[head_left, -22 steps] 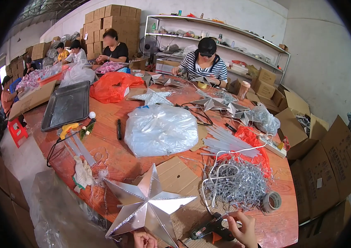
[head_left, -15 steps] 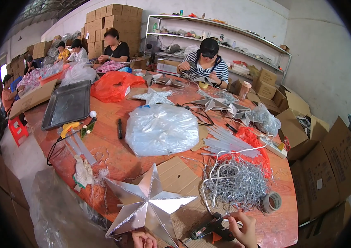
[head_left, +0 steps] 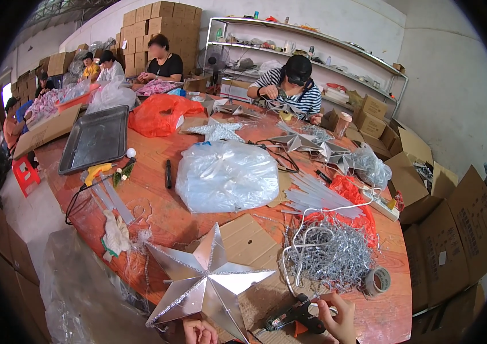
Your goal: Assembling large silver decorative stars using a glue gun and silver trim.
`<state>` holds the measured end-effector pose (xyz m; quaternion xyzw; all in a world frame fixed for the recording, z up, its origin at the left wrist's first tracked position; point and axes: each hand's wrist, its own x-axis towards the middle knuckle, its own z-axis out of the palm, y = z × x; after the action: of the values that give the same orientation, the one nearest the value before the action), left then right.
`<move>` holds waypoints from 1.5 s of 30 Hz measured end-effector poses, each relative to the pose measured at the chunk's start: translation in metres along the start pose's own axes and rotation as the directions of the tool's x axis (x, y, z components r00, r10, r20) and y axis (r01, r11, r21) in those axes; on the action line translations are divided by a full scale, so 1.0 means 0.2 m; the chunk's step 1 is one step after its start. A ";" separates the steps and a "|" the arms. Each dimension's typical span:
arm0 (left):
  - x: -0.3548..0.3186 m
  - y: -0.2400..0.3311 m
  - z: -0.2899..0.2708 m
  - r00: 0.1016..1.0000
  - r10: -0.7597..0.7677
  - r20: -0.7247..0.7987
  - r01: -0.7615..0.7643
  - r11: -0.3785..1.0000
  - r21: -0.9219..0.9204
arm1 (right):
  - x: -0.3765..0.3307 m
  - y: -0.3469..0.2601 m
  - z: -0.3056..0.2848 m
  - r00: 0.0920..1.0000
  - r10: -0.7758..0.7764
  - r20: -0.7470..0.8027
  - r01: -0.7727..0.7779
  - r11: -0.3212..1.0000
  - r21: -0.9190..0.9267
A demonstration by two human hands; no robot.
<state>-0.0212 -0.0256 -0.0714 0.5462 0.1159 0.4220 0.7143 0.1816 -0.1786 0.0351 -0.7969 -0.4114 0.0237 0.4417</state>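
A large silver five-pointed star (head_left: pixel 210 275) with glittery tinsel along its ridges stands tilted at the near edge of the table. My left hand (head_left: pixel 200 331) has its fingers curled at the star's lower edge, between two points. A black glue gun (head_left: pixel 294 316) with an orange trigger lies on cardboard right of the star. Beside its rear end is my right hand (head_left: pixel 339 318), thumb and forefinger brought together; what they pinch is too small to make out. Just beyond, a heap of silver tinsel (head_left: pixel 332 252) spreads over the table, with a white cord (head_left: pixel 285 261) running past it.
A clear plastic bag (head_left: pixel 226 176) fills the table's middle, with translucent glue sticks (head_left: pixel 321 195) to its right. A tape roll (head_left: pixel 377 281) sits near the right edge. A black tray (head_left: pixel 95 140) lies far left. Across the table, a person in stripes (head_left: pixel 292 86) handles silver stars.
The view has shifted slightly. Across the table, the person in stripes has bent the head lower and moved both hands. My hands, the star and the glue gun keep nearly the same places.
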 end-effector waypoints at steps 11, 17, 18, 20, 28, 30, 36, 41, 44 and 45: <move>-0.01 -0.03 -0.01 1.000 -0.007 -0.005 0.007 0.999 -0.038 | -0.01 0.00 0.01 1.000 0.010 -0.004 -0.010 0.999 0.032; -0.02 -0.02 0.00 1.000 -0.027 -0.005 0.026 0.999 -0.042 | -0.01 -0.01 0.01 1.000 0.002 -0.015 -0.002 1.000 0.019; -0.01 -0.02 0.00 0.999 -0.033 0.000 0.033 0.999 -0.043 | -0.01 -0.01 0.01 1.000 0.002 -0.012 -0.002 1.000 0.017; 0.00 -0.02 0.00 0.999 -0.033 0.003 0.033 0.999 -0.042 | 0.00 -0.02 0.01 1.000 0.020 0.001 -0.020 1.000 0.010; -0.01 0.01 0.01 0.999 -0.042 -0.033 0.043 0.999 0.025 | -0.01 0.00 0.02 1.000 -0.013 0.024 0.014 0.999 -0.040; -0.01 0.01 -0.01 0.998 -0.049 -0.026 0.051 0.996 0.077 | -0.01 -0.02 0.02 1.000 -0.015 0.021 0.016 0.999 -0.035; 0.00 0.01 0.00 0.998 -0.007 -0.064 0.010 0.999 0.049 | -0.01 -0.03 0.02 0.999 0.029 0.035 -0.028 0.999 -0.035; 0.01 0.00 -0.01 0.996 0.073 -0.051 -0.069 0.995 0.075 | -0.01 -0.03 0.02 0.999 0.037 0.030 -0.036 0.999 -0.032; 0.00 -0.02 -0.01 0.996 0.076 -0.038 -0.073 0.994 0.082 | -0.01 -0.03 0.02 0.999 0.042 0.026 -0.041 0.998 -0.042; 0.00 -0.02 -0.01 0.997 0.073 -0.039 -0.069 0.993 0.091 | 0.00 -0.03 0.02 0.999 0.044 0.027 -0.042 0.998 -0.043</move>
<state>-0.0207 -0.0244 -0.0769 0.5724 0.1302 0.4528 0.6711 0.1753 -0.1742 0.0369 -0.8144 -0.4006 0.0355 0.4184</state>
